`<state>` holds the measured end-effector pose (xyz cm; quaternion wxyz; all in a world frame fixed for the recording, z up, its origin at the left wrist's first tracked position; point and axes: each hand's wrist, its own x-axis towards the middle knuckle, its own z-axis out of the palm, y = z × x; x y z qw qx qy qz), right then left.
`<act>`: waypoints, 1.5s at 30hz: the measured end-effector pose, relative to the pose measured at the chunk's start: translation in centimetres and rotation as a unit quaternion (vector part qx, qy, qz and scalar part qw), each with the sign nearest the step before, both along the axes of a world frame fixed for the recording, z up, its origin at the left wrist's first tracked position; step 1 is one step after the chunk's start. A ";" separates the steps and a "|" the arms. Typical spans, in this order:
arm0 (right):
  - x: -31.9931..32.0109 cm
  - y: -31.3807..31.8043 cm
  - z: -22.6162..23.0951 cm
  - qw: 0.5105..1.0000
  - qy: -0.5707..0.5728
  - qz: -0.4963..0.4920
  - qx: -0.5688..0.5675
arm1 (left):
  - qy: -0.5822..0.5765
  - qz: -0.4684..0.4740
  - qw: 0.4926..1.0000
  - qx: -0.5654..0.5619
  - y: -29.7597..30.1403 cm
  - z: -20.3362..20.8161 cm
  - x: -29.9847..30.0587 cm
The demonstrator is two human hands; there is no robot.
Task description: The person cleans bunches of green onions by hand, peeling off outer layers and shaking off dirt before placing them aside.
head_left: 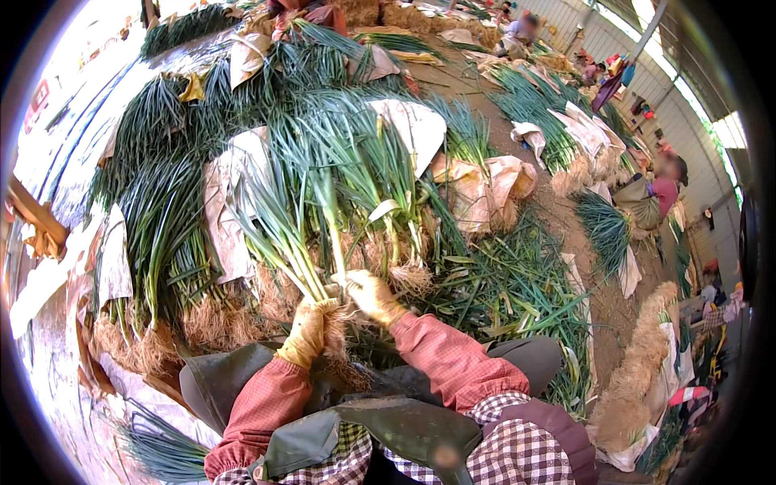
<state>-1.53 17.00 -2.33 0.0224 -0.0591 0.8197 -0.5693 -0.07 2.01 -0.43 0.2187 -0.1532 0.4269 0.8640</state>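
Note:
My left hand (304, 333), in a yellowish glove, is closed around the lower stems of several green onions (293, 263). Their leaves fan up and away, and their pale roots hang below the fist. Beside it my right hand (372, 296), also gloved, pinches one thick green onion stalk (335, 238) near its white lower end. That stalk stands nearly upright against the bunch, its tip lost among the leaves behind. Just beyond my hands lies a heap of green onions (356, 162), with their roots (411, 277) turned toward me.
Cloth sheets (229, 206) lie between more bundles of green onions (162, 218) at left. Loose trimmed leaves (517, 283) cover the ground at right. Farther right, a brown dirt path (618, 323) runs past a long row of roots (638, 372). Other people (659, 190) sit among bundles.

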 end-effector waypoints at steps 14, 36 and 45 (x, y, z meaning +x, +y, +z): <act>7.6 8.8 -3.0 0.939 -0.138 0.212 0.233 | -0.031 0.002 0.999 -0.037 -1.5 1.9 -1.1; -0.2 -0.9 2.5 0.924 -0.331 -0.101 -0.163 | -0.048 -0.063 0.997 0.015 -0.2 1.0 1.7; 0.8 -0.6 2.5 0.950 0.090 0.009 0.298 | -0.012 -0.055 0.997 -0.059 -0.6 1.0 1.5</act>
